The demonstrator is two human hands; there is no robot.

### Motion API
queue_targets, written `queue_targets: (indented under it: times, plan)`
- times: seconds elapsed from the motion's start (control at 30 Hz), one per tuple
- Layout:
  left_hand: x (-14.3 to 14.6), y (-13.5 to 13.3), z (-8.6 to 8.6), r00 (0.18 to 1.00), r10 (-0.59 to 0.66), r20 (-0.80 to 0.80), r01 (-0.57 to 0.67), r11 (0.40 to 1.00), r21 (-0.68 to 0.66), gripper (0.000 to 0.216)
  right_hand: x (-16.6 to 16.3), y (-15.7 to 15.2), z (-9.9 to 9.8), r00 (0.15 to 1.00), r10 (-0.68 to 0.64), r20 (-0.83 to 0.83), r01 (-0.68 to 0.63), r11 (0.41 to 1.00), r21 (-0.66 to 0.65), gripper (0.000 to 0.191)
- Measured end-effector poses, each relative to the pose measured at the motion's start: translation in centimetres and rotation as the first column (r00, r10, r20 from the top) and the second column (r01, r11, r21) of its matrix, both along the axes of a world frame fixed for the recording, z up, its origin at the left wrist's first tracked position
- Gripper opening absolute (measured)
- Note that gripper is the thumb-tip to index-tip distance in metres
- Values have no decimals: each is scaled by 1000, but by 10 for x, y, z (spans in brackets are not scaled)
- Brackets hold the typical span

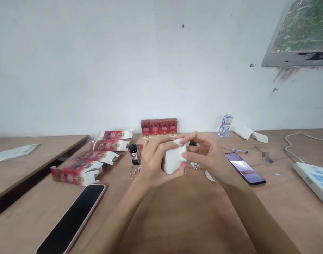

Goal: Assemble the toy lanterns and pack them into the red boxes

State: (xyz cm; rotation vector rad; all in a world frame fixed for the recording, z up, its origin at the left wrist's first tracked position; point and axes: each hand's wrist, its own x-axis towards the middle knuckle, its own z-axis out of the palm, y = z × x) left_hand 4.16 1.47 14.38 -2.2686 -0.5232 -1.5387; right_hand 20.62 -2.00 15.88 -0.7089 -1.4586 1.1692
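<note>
Holds a small, angular white box of smooth, matte card [173, 163] in mid-air above the brown, faintly mottled tabletop [187, 225], between two hands brought close together. Clamps it from the left with the left hand [153, 162], curling fingers over the top and laying the thumb along the lower edge. Pinches the right end with the thumb and fingertips of the right hand [208, 155], at a flat, creased edge; cannot tell whether open or closed there.

Has behind, near the plain white wall [108, 70], a tight row of four upright, square-edged red printed boxes [159, 127]. Has to the left several longer red printed cartons [74, 173], lying down with stiff white flaps splayed out. Has just behind the left hand a rounded black-and-silver object [135, 154], and near the right wrist a thin white crescent-shaped piece [210, 175]. Has farther right a glossy, lit flat phone [252, 173], a clear plastic bottle [225, 125] and crumpled soft white tissue [243, 132].
</note>
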Motion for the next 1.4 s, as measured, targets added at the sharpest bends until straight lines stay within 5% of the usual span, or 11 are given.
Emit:
queue_targets:
  times: [0.17,0.4,0.53,0.63,0.73,0.8,0.9,1.03,1.2,1.33,1.4]
  plan:
    - [-3,1,0,997,-72,12,73,997,-16,45,0,4,-1,1000,-13,12,13,999,33,35]
    - [-2,2,-6,966,-253,47,253,967,19,55,2,11,-5,979,190,75,-193,981,26,47]
    - [-4,1,-3,952,8,305,100,937,-336,46,-5,11,-11,983,-95,158,49,961,271,38]
    - [-13,3,6,930,131,345,140,740,-658,48,-19,12,-24,802,-511,308,235,745,624,33]
    - [-28,5,17,964,59,259,170,614,-771,63,-33,14,-40,552,-755,354,55,457,888,42]
    - [-38,3,23,984,45,174,117,574,-810,73,-38,12,-49,489,-798,353,-78,363,928,43]
    - [-49,-1,23,996,35,84,52,540,-840,80,-29,6,-58,503,-778,377,-189,327,926,45]
    - [-47,-3,3,997,68,29,-17,587,-809,74,22,1,-73,473,-804,361,-121,346,930,43]
    - [-30,-2,-40,999,27,-45,-52,607,-793,81,99,5,-108,291,-834,468,468,551,691,53]
    - [-19,-8,-70,993,-34,-109,-69,576,-815,81,121,5,-132,526,-566,635,558,793,244,73]
    - [-18,-10,-82,996,-44,-83,-45,551,-833,82,119,4,-132,634,-495,594,562,823,87,72]
